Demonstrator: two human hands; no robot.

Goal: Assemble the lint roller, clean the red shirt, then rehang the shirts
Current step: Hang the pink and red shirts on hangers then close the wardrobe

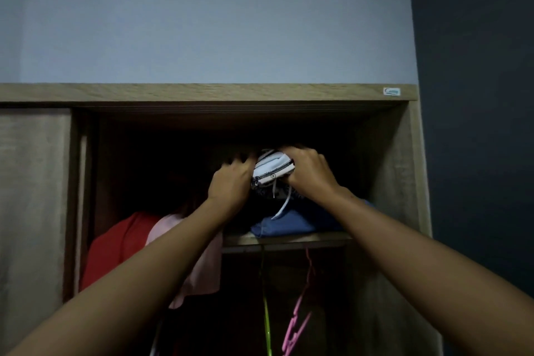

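High on the wardrobe shelf [289,237], a little toward 5 o'clock from the middle of the view, both hands reach into the dark compartment. The left hand [231,179] and the right hand [307,172] stand close together, one on each side of a white and dark patterned cloth bundle [273,169]. The right hand lies over its top and its 3 o'clock side. The left hand touches its 9 o'clock edge, with fingertips going into the shadow behind. I cannot tell if the fingers really close on the bundle or only press against it.

The red shirt [115,243] hangs at 8 o'clock, below the left forearm, and a pink garment [202,269] hangs just beside it. No lint roller is visible; maybe it is deeper on the shelf, but the darkness hides this.

Some risks, in my judgement:
- The bundle sits on a folded blue cloth [291,222] near the shelf edge. If it is pulled out fast, the blue cloth can slide with it and fall.
- A white cord [281,206] hangs from the bundle and can catch on something.
- The left forearm passes very near the pink garment and could push it off its hanger.
- Below, at 6 o'clock, a green hanger [267,324] and a pink hanger [297,324] can be knocked by falling things.
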